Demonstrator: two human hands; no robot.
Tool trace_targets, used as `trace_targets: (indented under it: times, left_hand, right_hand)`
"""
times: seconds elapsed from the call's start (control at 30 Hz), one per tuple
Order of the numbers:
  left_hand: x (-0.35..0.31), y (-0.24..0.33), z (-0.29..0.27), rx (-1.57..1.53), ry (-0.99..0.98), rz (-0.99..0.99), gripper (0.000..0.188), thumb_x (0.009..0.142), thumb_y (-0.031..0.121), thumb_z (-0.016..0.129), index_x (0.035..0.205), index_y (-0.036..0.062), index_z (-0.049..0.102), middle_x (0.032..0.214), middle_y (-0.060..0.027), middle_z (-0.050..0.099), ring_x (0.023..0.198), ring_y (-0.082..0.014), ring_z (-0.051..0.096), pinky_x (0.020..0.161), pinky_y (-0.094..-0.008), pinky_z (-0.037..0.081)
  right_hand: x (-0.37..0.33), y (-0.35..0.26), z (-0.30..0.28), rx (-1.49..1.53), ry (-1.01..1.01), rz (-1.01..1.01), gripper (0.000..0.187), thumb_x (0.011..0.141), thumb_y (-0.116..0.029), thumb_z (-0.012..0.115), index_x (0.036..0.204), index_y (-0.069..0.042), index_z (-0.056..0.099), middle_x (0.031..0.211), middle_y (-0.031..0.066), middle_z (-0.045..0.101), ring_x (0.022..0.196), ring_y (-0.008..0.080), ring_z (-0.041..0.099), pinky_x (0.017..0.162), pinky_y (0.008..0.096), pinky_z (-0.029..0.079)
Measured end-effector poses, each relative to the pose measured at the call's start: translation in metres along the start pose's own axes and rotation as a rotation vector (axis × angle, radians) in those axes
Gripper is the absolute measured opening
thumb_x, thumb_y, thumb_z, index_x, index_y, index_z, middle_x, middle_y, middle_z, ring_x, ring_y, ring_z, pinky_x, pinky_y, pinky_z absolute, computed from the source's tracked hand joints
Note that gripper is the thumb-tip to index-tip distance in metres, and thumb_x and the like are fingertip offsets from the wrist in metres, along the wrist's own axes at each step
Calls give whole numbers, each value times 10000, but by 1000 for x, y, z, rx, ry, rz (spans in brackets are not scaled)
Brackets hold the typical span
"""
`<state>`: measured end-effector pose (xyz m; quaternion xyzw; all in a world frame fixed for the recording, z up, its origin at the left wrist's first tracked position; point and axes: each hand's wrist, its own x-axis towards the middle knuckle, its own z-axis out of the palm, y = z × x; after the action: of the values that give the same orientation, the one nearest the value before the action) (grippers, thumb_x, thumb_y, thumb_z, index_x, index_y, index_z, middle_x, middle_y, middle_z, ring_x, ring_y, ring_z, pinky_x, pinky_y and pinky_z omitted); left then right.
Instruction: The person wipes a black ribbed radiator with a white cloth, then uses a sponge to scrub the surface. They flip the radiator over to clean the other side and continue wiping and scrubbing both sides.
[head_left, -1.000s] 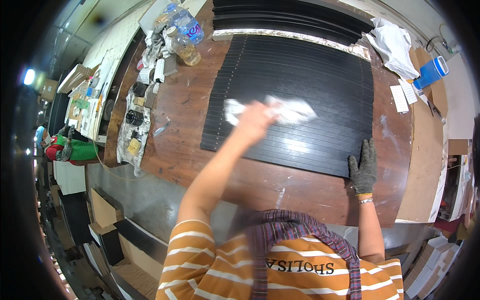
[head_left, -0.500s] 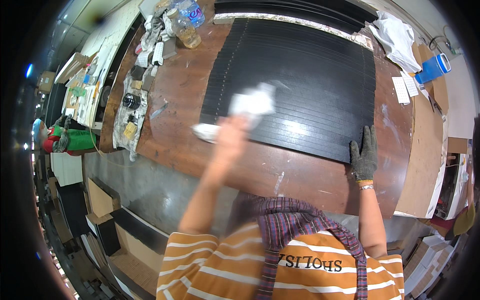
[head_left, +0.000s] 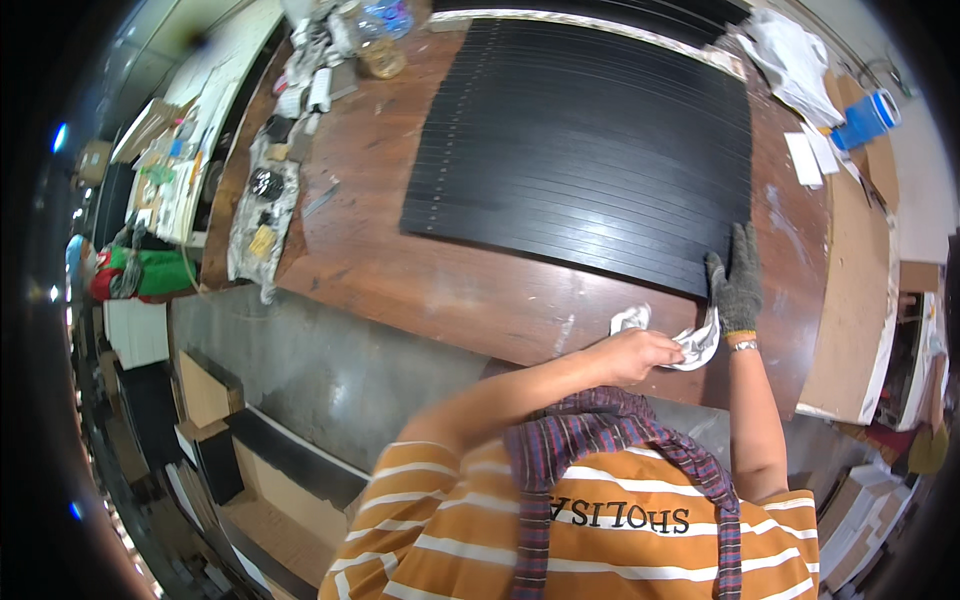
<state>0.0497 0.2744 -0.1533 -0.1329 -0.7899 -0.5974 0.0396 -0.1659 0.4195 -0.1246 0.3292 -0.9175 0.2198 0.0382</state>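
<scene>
A wide row of black strips (head_left: pixel 580 150), laid side by side, lies flat on the brown wooden table. My bare left hand (head_left: pixel 638 355) is closed around a crumpled white cloth (head_left: pixel 703 340), held near the table's front edge, below the strips' near right corner. One end of the cloth sticks up behind my fingers, the other curls toward my right wrist. In a dark grey knitted glove, my right hand (head_left: pixel 738 285) rests with fingers extended along the right edge of the strips at that corner; it grips nothing.
Along the table's left side lie rags and small blocks (head_left: pixel 265 240), with a plastic jar (head_left: pixel 375 55) farther back. More black strips are stacked behind. At the right are a white cloth bundle (head_left: pixel 790 65), white cards and a blue jug (head_left: pixel 866 120). Another person in green stands far left.
My left hand has swept the cloth from the strips' near left area to the right, down beside my right hand. My gloved right hand stays at the strips' right edge.
</scene>
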Motion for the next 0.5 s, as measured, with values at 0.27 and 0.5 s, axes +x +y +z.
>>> trace_targets:
  times: [0.27, 0.5]
  left_hand:
    - [39, 30, -153, 963, 405, -461, 448, 1070, 240, 484, 1409, -47, 539, 1429, -269, 553, 1383, -327, 504, 1206, -501, 361]
    - [97, 16, 93, 190, -663, 208, 556, 730, -74, 616, 1266, 63, 681, 1355, -179, 638, 1221, -349, 621, 1076, -458, 507]
  right_hand:
    - [-74, 123, -11, 435, 298, 277, 557, 1070, -161, 514, 1588, -20, 364, 1665, 157, 343, 1519, 284, 354, 1228, 373, 315]
    - [-146, 182, -39, -195, 394, 35, 532, 1056, -54, 469, 1578, -10, 375, 1692, 138, 297, 1556, 285, 284, 1288, 385, 208]
